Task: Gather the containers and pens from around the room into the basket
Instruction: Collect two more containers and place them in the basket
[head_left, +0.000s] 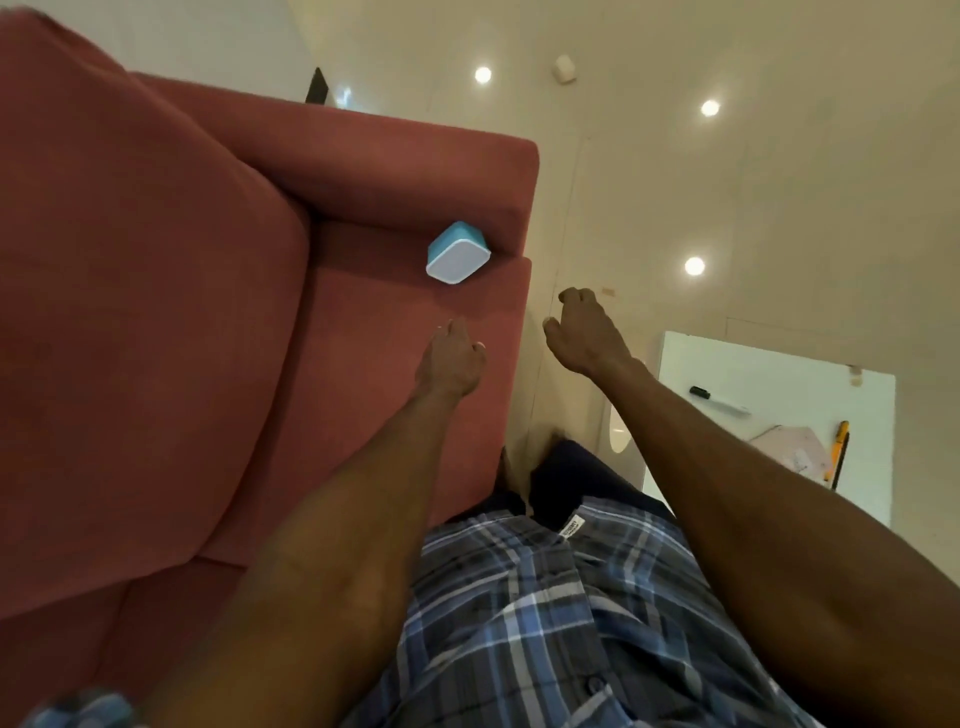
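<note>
Both hands reached toward a blue container (458, 253) on the sofa (156, 312), left hand (451, 358) and right hand (582, 332) loosely curled, empty; it looked light, rigid, best gripped across its sides.

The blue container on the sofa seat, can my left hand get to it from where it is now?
Probably yes. The left hand holds nothing, and only bare sofa cushion lies between it and the blue container, which leans against the armrest.
</note>
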